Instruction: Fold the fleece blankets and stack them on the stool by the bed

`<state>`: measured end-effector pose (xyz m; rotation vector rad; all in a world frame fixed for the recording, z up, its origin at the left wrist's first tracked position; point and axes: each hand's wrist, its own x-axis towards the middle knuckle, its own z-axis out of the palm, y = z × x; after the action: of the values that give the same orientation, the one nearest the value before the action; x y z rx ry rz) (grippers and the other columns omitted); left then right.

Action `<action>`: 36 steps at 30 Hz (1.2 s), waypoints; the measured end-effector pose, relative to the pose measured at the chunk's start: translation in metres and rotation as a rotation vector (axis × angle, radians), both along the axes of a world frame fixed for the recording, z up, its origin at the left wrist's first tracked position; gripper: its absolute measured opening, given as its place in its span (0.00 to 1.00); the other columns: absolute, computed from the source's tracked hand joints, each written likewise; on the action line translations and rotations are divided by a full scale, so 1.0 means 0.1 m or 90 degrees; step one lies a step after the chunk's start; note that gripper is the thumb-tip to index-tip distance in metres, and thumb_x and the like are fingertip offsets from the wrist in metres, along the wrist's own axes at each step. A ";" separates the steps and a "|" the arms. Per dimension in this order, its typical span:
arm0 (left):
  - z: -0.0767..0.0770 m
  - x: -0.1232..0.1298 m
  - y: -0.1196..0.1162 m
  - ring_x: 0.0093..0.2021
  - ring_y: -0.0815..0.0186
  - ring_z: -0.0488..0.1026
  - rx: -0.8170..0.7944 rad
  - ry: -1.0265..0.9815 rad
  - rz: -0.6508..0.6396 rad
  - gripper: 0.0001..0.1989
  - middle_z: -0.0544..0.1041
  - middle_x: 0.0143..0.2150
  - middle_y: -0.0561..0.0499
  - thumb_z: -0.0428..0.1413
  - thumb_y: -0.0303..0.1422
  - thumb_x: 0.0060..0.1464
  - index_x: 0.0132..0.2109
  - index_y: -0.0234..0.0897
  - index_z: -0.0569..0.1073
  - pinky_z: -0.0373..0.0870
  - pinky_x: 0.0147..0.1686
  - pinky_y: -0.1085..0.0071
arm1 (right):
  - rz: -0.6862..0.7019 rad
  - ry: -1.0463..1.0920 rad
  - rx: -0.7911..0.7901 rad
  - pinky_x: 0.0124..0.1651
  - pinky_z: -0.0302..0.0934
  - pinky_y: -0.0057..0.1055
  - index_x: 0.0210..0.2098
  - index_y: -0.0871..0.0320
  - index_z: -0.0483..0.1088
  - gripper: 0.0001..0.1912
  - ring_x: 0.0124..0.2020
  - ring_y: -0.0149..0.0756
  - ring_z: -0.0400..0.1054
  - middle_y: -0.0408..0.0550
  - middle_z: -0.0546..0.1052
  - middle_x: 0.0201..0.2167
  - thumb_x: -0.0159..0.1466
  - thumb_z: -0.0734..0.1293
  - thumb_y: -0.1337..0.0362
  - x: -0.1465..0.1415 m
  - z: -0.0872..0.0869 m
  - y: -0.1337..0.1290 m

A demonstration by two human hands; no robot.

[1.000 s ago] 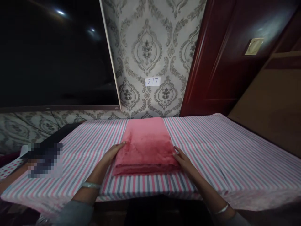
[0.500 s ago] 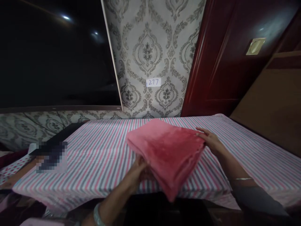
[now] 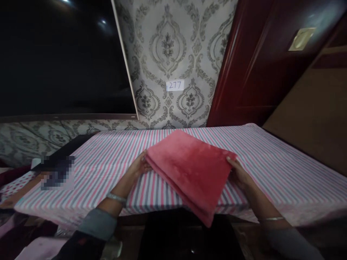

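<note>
A folded red-pink plush cloth [image 3: 192,166] is tilted over the striped tablecloth [image 3: 114,169], one corner hanging past the table's front edge. At its left corner, my left hand [image 3: 139,164] is closed on the cloth. My right hand [image 3: 238,171] grips the right corner, thumb on top and the other fingers hidden beneath. Folded layers show along the cloth's lower left side.
Behind the table are a patterned wall with a paper label [image 3: 175,85] reading 277, a large dark screen [image 3: 62,61] and a dark red wooden panel [image 3: 255,72]. A blurred-out patch [image 3: 57,173] covers something at the left. Below the front edge stands a dark object [image 3: 187,238].
My left hand has shifted from under the cloth's lower left side to its left corner. My right hand keeps hold of the right corner, and the cloth is spread flatter. The view has tilted slightly down.
</note>
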<state>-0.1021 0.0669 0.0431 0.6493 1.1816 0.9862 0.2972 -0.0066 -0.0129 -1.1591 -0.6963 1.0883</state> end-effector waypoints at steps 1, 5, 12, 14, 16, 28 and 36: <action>0.02 0.02 0.09 0.25 0.63 0.74 0.011 0.037 -0.006 0.17 0.75 0.26 0.51 0.59 0.47 0.53 0.37 0.36 0.74 0.75 0.29 0.67 | -0.011 0.011 0.017 0.45 0.70 0.46 0.46 0.52 0.71 0.29 0.40 0.49 0.75 0.50 0.80 0.40 0.48 0.77 0.50 -0.06 0.02 -0.02; 0.06 0.16 0.33 0.28 0.62 0.74 0.129 0.141 -0.030 0.22 0.78 0.27 0.49 0.68 0.43 0.38 0.37 0.33 0.75 0.72 0.28 0.69 | -0.026 0.004 0.072 0.46 0.69 0.46 0.47 0.56 0.70 0.33 0.40 0.48 0.75 0.51 0.80 0.40 0.44 0.79 0.56 -0.22 0.07 -0.03; 0.40 0.17 0.17 0.34 0.64 0.74 0.341 0.136 0.045 0.28 0.77 0.31 0.53 0.69 0.40 0.28 0.40 0.34 0.75 0.69 0.33 0.72 | -0.076 -0.076 0.119 0.40 0.69 0.39 0.48 0.53 0.68 0.35 0.36 0.43 0.73 0.44 0.78 0.38 0.41 0.76 0.63 -0.17 0.51 0.19; 0.59 0.09 0.00 0.34 0.65 0.73 0.417 0.135 0.093 0.25 0.77 0.32 0.54 0.69 0.40 0.30 0.39 0.35 0.75 0.69 0.33 0.73 | -0.047 -0.098 0.142 0.39 0.70 0.38 0.49 0.54 0.68 0.34 0.35 0.42 0.73 0.44 0.78 0.36 0.42 0.75 0.63 -0.14 0.75 0.38; 0.73 -0.01 -0.18 0.32 0.67 0.73 0.442 0.131 0.139 0.23 0.76 0.32 0.55 0.68 0.39 0.33 0.39 0.37 0.75 0.69 0.31 0.75 | 0.002 -0.100 0.167 0.40 0.70 0.39 0.49 0.54 0.68 0.32 0.36 0.42 0.73 0.44 0.78 0.37 0.44 0.75 0.62 -0.12 0.96 0.63; -0.29 -0.49 -0.71 0.23 0.62 0.75 0.060 0.201 0.008 0.32 0.76 0.31 0.49 0.70 0.42 0.41 0.51 0.36 0.69 0.73 0.21 0.68 | 0.052 -0.112 -0.080 0.39 0.70 0.37 0.51 0.58 0.68 0.26 0.35 0.39 0.74 0.51 0.78 0.40 0.58 0.70 0.52 -0.30 0.20 0.80; -0.05 -0.35 -0.56 0.53 0.47 0.71 0.519 0.683 0.135 0.23 0.76 0.48 0.41 0.58 0.49 0.49 0.47 0.39 0.74 0.68 0.56 0.50 | 0.032 -0.247 -0.012 0.45 0.69 0.39 0.51 0.54 0.73 0.28 0.46 0.44 0.73 0.52 0.78 0.48 0.60 0.65 0.42 -0.09 -0.03 -0.08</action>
<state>-0.1368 0.0107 0.0377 1.8870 1.7740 1.3533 0.2878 -0.0146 -0.0156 -1.3932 -1.0215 0.9196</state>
